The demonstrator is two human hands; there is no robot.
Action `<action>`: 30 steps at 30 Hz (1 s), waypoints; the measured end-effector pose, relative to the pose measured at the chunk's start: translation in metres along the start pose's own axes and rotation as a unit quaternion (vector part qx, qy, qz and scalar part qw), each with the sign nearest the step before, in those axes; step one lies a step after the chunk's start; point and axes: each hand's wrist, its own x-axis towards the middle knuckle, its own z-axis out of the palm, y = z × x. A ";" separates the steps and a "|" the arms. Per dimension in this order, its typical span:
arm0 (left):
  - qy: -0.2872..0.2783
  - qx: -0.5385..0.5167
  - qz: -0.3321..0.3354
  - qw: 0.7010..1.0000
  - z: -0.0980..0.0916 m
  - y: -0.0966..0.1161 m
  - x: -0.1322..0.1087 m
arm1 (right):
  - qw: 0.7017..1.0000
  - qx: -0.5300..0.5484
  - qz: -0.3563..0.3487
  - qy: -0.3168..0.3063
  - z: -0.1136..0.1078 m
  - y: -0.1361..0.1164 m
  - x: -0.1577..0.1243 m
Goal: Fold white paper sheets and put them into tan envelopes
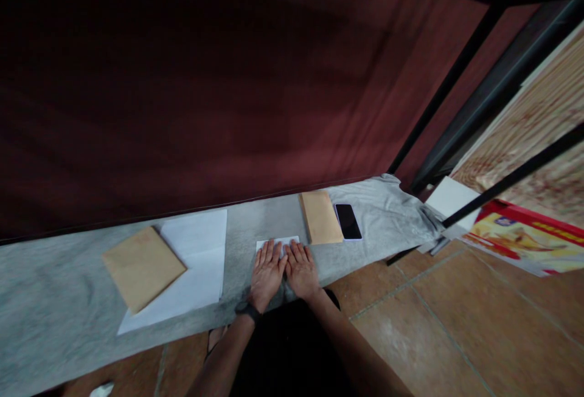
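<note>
My left hand point(267, 272) and my right hand point(300, 270) lie flat, side by side, fingers stretched out, pressing on a folded white paper point(278, 242) that shows only past my fingertips. The paper rests on a long bench covered by a grey cloth point(255, 220). A black watch sits on my left wrist. Just right of my hands lies a brown envelope point(320, 217), with a black phone point(348, 221) beside it.
To the left, another brown envelope point(142, 266) rests on white sheets point(197, 263). A dark red curtain point(205, 93) hangs behind the bench. Tiled floor point(456, 324), black metal frames and a red-yellow poster point(524, 236) lie to the right.
</note>
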 end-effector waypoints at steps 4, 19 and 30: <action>0.015 0.026 -0.027 0.999 0.003 -0.008 -0.004 | 0.999 0.028 0.029 0.008 -0.002 -0.002 0.009; 0.012 0.024 -0.048 0.998 0.004 -0.011 -0.007 | 1.000 0.000 0.019 0.011 0.000 0.002 0.014; 0.007 0.022 -0.087 0.996 -0.002 -0.024 -0.019 | 0.999 -0.035 0.029 0.008 0.006 0.001 0.012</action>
